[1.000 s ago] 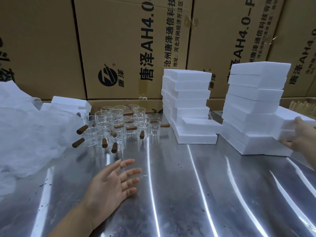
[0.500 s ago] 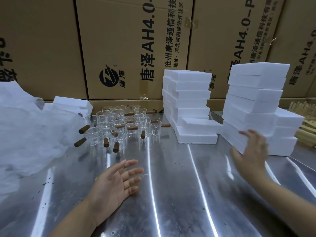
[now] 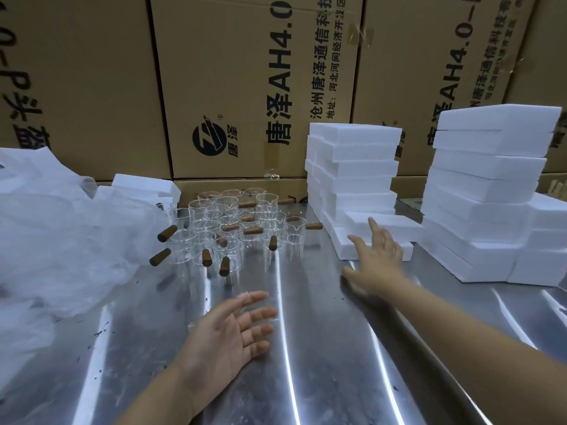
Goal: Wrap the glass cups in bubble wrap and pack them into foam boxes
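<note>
- Wrap [image 3: 55, 228], crumpled and translucent, lies heaped at the tabletop's [image 3: 322, 378] left.
- Glass cups [image 3: 233, 228] with brown handles stand clustered just beside it.
- Left hand [image 3: 227, 335] sits near the cups, fingers straight, grip released.
- Right hand [image 3: 377, 256] is spread at the middle foam boxes [image 3: 352, 179], grip released, empty.
- 2nd foam stack [image 3: 491, 194] stands rightmost.

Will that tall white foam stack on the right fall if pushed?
Probably. The foam stack is tall with boxes sitting unevenly, so it may topple. Foam is likely light, so boxes should slide easily on the shiny table.
</note>
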